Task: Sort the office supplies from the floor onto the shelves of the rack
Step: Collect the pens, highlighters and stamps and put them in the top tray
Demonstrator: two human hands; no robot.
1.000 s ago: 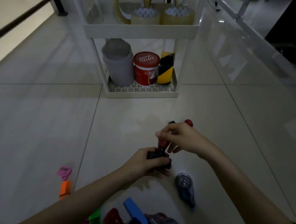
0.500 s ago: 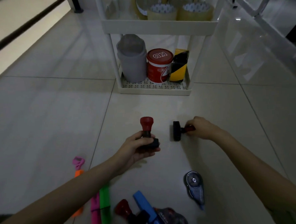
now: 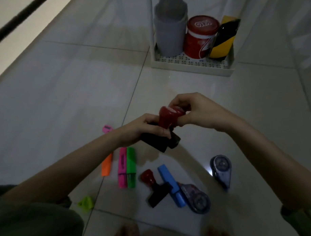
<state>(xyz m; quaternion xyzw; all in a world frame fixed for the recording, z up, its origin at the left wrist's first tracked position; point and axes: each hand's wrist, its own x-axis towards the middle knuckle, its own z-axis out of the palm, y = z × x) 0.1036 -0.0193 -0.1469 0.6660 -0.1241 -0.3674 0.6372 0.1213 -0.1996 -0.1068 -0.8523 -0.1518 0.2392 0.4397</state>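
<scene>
**Two Stamps Held Together Over the Floor**

Pale shiny floor tiles (image 3: 71,96) are spreading out under both hands. The left hand (image 3: 142,129) is gripping the black base of a stamp (image 3: 166,121), with its fingers curling over the block. The right hand (image 3: 195,111) is pinching the red knob of a second stamp (image 3: 180,110), and the two red knobs are touching each other. Both hands are close together, up off the floor.

Far ahead of the hands, the white rack (image 3: 191,67) is standing with a grey bin (image 3: 171,29), a red tub (image 3: 200,38) and a yellow and black roll (image 3: 224,39) sitting side by side on its bottom shelf.

Below the left hand, an orange marker (image 3: 107,166), a pink marker (image 3: 122,168) and a green marker (image 3: 131,167) are lying side by side. Nearer the body, a third stamp (image 3: 155,188) is lying beside a blue marker (image 3: 171,184), which is touching a tape roller (image 3: 196,199). Another tape roller (image 3: 221,170) is lying under the right arm.
</scene>
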